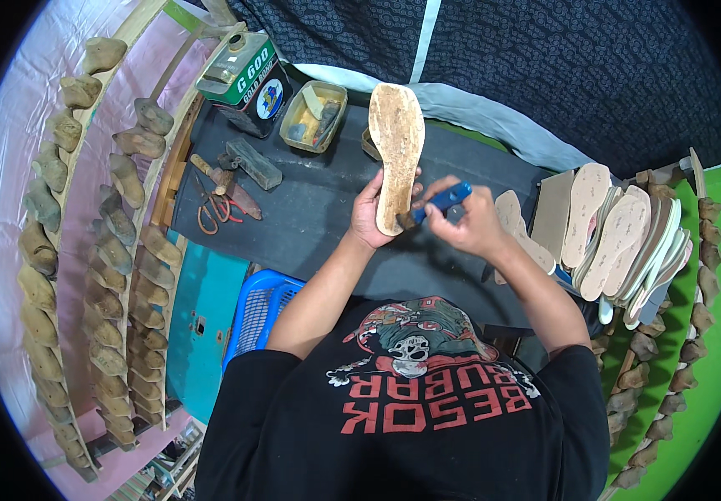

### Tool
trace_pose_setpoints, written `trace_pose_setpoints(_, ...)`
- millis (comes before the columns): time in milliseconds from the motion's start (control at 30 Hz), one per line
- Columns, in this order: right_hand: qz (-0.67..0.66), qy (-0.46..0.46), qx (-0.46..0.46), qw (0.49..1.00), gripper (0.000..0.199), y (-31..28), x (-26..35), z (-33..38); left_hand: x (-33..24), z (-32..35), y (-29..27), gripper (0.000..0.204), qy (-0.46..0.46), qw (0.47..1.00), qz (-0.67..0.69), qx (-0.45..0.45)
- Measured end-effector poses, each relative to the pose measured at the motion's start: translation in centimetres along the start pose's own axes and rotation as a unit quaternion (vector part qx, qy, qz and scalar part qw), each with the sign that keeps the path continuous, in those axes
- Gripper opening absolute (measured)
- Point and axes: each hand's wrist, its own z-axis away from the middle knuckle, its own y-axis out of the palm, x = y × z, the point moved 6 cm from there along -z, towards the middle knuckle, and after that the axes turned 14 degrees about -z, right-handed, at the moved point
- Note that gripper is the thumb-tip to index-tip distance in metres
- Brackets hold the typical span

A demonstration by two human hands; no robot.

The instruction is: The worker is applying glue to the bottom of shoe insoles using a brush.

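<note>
our left hand (368,210) grips the narrow end of a shoe sole (397,125) above the dark table (314,238); our right hand (475,224) clutches a blue-handled brush (450,197) at that end. farther off, we see a green-and-black can (250,88).

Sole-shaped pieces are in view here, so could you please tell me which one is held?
The mottled brown piece in the left hand; the plainer tan pieces sit toward the picture's right.
</note>
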Motion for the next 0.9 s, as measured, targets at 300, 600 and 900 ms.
trace_pose_setpoints(300, 0.128, -0.183, 0.077, 0.972, 0.025, 0.5, 1.9, -1.9, 0.6, 0.7, -1.6, 0.052, -0.002, 0.999, 0.013, -0.04)
trace_pose_setpoints(600, 0.11, -0.174, 0.207, 0.956, 0.024, 4.1, 2.0, 2.3, 0.5, 0.3, -1.8, 0.054, 0.005, 0.999, 0.033, -0.003)
trace_pose_setpoints(900, 0.004, -0.072, 0.076, 0.994, 0.016, 0.8, 0.4, 1.0, 0.7, 0.4, -1.3, 0.053, 0.017, 0.995, -0.02, -0.098)
